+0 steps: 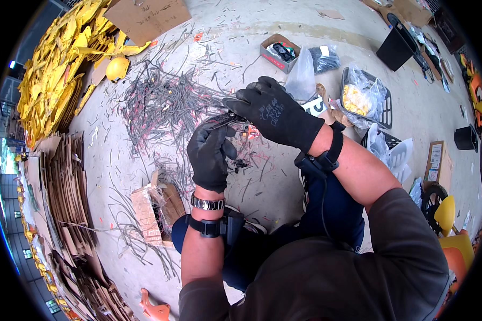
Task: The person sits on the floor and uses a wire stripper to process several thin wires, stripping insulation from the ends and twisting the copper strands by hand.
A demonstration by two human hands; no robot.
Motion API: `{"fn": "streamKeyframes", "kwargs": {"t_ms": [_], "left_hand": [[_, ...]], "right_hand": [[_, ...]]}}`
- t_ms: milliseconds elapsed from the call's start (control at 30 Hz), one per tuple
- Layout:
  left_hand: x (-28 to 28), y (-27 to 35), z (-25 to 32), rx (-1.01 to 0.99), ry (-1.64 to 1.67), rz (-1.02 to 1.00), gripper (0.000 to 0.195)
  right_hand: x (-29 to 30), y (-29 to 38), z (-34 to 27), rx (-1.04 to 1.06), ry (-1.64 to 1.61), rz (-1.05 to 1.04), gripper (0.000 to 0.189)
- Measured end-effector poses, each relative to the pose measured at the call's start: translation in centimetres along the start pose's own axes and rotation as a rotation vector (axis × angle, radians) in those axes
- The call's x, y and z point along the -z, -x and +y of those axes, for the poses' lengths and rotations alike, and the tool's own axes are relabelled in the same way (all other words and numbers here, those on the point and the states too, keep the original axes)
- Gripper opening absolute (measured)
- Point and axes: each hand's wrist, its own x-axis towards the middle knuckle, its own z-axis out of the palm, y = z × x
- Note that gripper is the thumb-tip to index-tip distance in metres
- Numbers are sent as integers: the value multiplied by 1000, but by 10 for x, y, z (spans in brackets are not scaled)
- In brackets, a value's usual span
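My left hand point(210, 154), in a black work glove, grips a small dark part point(229, 115) that looks like a cable end or connector. Close above and to its right, my right hand point(271, 112), gloved alike, has its fingers closed at the same part; what lies between the fingertips is hidden. Beyond my hands a large heap of cut grey and black cable pieces point(168, 100), mixed with thin red wires, spreads over the concrete floor. A small black piece point(241, 163) lies on the floor right of my left hand.
An open cardboard box point(144, 208) stands by my left knee. Stacked flat cardboard point(66, 180) and piled yellow plastic parts point(48, 80) line the left side. On the right are a black basket point(386, 108) with yellow pieces, a small open box point(279, 66) and a black bin point(395, 48).
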Motion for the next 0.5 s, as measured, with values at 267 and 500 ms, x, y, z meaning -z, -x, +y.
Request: {"fn": "streamKeyframes", "kwargs": {"t_ms": [267,500], "left_hand": [[3,2,-1,20,8,-13,24],[7,0,-7,-37,-28,-14,23]], "right_hand": [[1,0,-2,-3,7,25,39],[8,-3,-5,-15,-39,-54,44]]}}
